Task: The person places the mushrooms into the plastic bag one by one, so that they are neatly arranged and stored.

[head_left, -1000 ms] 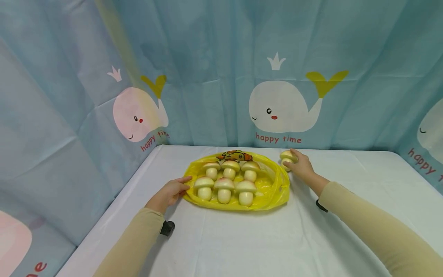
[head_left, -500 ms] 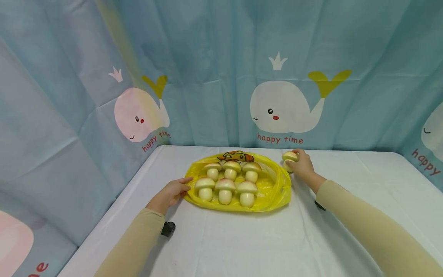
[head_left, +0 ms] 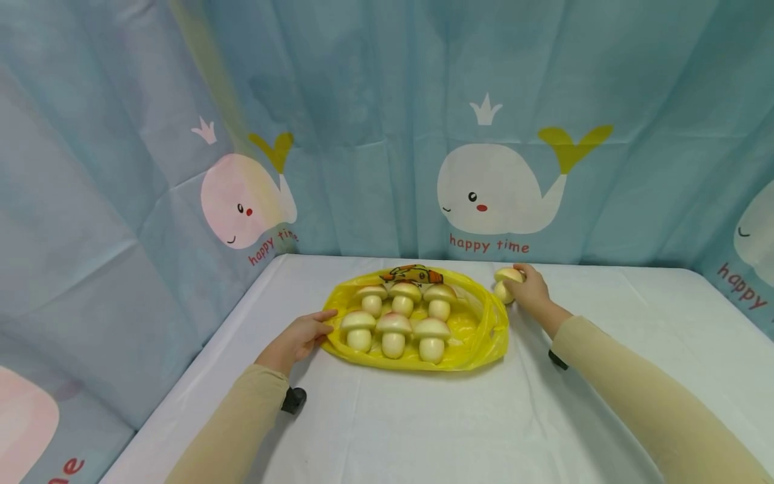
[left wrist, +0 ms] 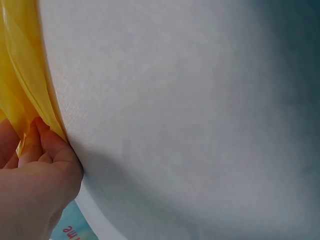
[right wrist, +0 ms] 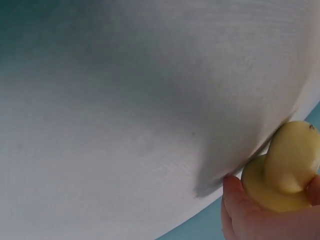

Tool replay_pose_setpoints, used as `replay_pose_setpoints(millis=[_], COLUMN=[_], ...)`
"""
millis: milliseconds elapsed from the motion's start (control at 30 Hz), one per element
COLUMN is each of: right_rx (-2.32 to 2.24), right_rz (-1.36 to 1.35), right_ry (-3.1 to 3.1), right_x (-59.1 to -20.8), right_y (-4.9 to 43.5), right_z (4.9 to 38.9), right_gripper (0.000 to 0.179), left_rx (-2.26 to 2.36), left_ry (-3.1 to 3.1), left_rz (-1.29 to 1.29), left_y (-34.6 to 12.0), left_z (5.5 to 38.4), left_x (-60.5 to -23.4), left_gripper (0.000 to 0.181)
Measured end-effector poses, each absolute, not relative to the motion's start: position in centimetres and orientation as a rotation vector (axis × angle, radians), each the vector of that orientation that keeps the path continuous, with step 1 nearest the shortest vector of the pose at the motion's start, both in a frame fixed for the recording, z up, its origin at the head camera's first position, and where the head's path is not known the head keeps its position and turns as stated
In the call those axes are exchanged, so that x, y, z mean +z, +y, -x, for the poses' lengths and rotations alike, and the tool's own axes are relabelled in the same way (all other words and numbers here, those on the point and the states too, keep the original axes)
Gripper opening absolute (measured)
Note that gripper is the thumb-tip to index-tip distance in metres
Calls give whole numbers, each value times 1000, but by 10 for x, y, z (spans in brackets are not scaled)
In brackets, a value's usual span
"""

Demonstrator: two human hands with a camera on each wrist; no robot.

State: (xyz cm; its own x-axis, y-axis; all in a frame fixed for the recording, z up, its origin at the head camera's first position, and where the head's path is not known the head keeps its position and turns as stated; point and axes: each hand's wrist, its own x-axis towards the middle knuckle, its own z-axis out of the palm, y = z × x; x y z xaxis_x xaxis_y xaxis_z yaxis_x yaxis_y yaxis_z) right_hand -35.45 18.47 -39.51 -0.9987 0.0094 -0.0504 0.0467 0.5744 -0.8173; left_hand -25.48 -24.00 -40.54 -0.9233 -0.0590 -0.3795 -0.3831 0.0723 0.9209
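A yellow plastic bag lies spread on the table, with several mushrooms in two rows on it, pale with faintly reddish caps. My left hand pinches the bag's left edge; in the left wrist view, thumb and fingers gather a fold of yellow plastic. Just past the bag's right end, my right hand holds another mushroom by its cap. Up close in the right wrist view, that mushroom's smooth rounded stem shows, while the fingers cover part of the cap.
A white cloth covers the table. Behind and to the left hangs a blue curtain printed with whales, meeting the table's far edge. An orange and black duck print marks the bag's back rim.
The right hand, with its mushroom, has shifted very slightly down in the head view, and the mushroom tilts a little more. The left hand and the bag look unchanged.
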Motion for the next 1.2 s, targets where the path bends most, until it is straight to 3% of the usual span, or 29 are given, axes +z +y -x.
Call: replay_pose_setpoints(millis=[933, 1200], right_rx=[-1904, -2000], right_rz=[-95, 23], right_ry=[2613, 2541], right_x=[-357, -342], right_y=[183, 168], right_z=[302, 281], right_gripper=[59, 59], left_rx=[1926, 1921], left_ry=[2112, 2100], left_rz=[423, 406], left_y=[-241, -241], left_z=[254, 255], left_x=[-401, -403], left_gripper=[52, 52])
